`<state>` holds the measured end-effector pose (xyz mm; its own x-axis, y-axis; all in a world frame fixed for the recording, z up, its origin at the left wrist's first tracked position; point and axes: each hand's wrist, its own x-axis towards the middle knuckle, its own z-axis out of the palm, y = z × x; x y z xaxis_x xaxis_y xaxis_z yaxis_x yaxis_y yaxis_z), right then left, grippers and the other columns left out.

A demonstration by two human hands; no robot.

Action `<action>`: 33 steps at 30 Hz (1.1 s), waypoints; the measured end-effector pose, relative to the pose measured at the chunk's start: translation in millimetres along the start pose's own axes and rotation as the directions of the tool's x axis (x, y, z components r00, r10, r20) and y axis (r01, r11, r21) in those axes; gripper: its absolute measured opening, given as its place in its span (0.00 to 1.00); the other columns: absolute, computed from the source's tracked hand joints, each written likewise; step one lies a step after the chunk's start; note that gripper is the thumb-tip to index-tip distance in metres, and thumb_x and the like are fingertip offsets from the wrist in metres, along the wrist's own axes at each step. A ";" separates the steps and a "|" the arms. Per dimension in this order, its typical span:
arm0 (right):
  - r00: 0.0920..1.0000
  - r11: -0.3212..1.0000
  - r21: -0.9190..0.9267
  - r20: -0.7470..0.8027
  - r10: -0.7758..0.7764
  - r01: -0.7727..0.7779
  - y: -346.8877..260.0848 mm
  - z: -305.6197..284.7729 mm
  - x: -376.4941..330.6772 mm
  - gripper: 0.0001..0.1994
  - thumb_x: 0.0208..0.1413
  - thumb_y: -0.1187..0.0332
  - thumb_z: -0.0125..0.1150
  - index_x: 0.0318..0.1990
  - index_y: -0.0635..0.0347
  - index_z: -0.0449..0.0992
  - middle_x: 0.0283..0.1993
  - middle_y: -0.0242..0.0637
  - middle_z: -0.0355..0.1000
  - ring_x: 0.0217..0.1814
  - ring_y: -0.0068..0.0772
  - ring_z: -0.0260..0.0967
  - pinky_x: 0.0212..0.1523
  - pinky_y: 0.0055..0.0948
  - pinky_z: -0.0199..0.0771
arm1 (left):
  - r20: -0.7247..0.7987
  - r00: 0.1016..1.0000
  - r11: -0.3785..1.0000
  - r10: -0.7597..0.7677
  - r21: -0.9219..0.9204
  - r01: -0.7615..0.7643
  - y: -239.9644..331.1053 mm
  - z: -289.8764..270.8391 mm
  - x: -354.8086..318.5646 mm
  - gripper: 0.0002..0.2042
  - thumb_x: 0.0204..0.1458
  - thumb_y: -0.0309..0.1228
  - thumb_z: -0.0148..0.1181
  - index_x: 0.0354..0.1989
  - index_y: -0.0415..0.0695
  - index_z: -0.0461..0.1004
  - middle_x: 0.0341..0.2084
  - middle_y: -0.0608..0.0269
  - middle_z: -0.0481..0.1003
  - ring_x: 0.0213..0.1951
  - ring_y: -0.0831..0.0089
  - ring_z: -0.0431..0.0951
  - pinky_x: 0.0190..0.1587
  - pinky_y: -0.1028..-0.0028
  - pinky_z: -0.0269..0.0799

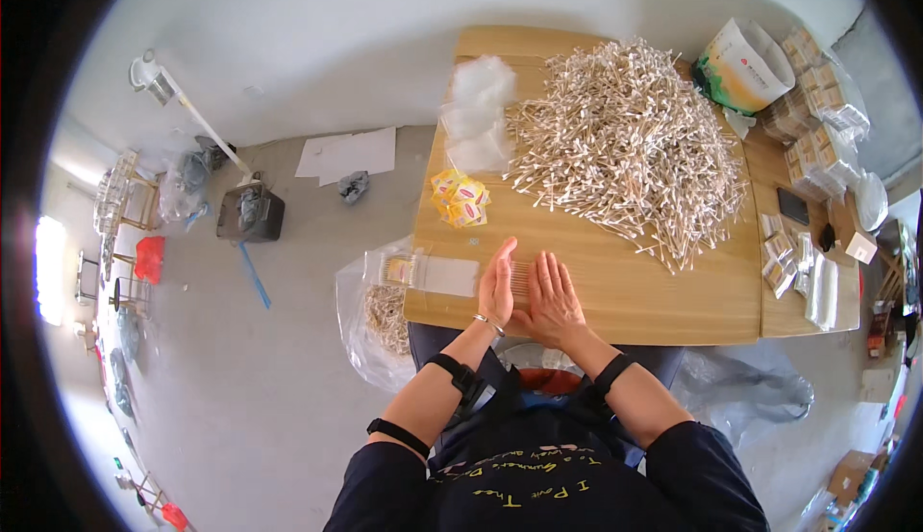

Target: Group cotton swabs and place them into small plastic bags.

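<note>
A row of cotton swabs [520, 280] lies side by side on the table between my two hands. My left hand [496, 287] stands on its edge at the row's left side, with its fingers stretched out. At the right side my right hand [552, 299] lies nearly flat, fingers straight, against the swabs. Just left of my hands is a clear plastic pouch [450, 276], beside a small filled packet of swabs [399, 270] at the table's left edge. A large heap of loose cotton swabs [630, 138] covers the far middle of the table.
Yellow printed cards [461, 197] and a stack of clear bags [478, 109] lie left of the heap. A white-and-green tub [745, 66], wrapped packs [825, 162] and a dark phone [793, 206] are at the right. Below the left edge hangs a plastic bag of swabs [386, 325].
</note>
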<state>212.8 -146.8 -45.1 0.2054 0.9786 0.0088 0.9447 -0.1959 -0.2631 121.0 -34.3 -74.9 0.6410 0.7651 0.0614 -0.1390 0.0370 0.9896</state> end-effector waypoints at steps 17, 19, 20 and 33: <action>0.996 0.998 -0.045 0.078 0.044 -0.040 -3.5 -6.7 2.7 0.53 0.45 0.35 0.53 0.66 0.74 0.45 0.72 0.55 0.36 0.76 0.49 0.29 0.73 0.43 0.30 | 0.443 0.891 0.430 0.105 0.787 -0.442 36.1 -32.4 -59.5 0.21 0.51 0.36 0.58 0.53 0.43 0.68 0.35 0.55 0.67 0.42 0.56 0.68 0.47 0.61 0.63; 0.996 0.998 -0.048 0.079 0.035 -0.031 -4.6 -7.3 2.5 0.53 0.45 0.35 0.53 0.66 0.74 0.45 0.72 0.55 0.36 0.76 0.49 0.29 0.73 0.43 0.30 | 0.438 0.899 0.370 0.004 0.834 -0.409 36.0 -31.1 -62.4 0.23 0.53 0.40 0.56 0.56 0.42 0.66 0.35 0.55 0.68 0.42 0.56 0.68 0.46 0.61 0.63; 0.996 0.998 -0.053 0.078 0.031 -0.027 -4.4 -7.4 2.0 0.54 0.44 0.35 0.54 0.66 0.74 0.44 0.72 0.54 0.36 0.76 0.50 0.28 0.73 0.43 0.29 | 0.438 0.899 0.371 0.004 0.834 -0.408 36.8 -30.8 -61.5 0.23 0.53 0.40 0.56 0.56 0.42 0.66 0.35 0.55 0.68 0.42 0.56 0.68 0.46 0.61 0.63; 1.000 1.000 0.016 0.005 -0.004 0.004 -0.2 1.4 0.8 0.46 0.45 0.53 0.59 0.65 0.74 0.44 0.71 0.58 0.37 0.75 0.53 0.30 0.73 0.44 0.32 | 0.437 0.899 0.300 -0.031 0.862 -0.409 44.4 -19.3 -53.7 0.30 0.53 0.48 0.52 0.60 0.42 0.61 0.36 0.55 0.70 0.41 0.57 0.70 0.45 0.61 0.63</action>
<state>212.4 -145.9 -46.4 0.2002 0.9797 0.0050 0.9413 -0.1909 -0.2783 65.8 -61.3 -36.7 0.9106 0.4052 0.0814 0.3466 -0.8560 0.3835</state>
